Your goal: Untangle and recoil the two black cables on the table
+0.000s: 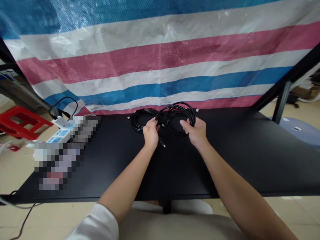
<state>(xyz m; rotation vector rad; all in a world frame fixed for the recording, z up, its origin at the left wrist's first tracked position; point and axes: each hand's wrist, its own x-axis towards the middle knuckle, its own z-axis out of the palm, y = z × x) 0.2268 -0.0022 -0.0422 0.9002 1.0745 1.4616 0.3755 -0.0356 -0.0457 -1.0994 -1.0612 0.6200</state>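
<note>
Left hand (150,132) and right hand (196,131) each grip a coiled black cable (178,115) near the black table's (250,156) far edge; no writing legible.

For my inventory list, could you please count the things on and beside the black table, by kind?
Black cable coils: 2
White power strips: 1
Red stools: 1
Total: 4

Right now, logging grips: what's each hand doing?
Left hand: closed on the black cable.
Right hand: closed on the same cable coil.
</note>
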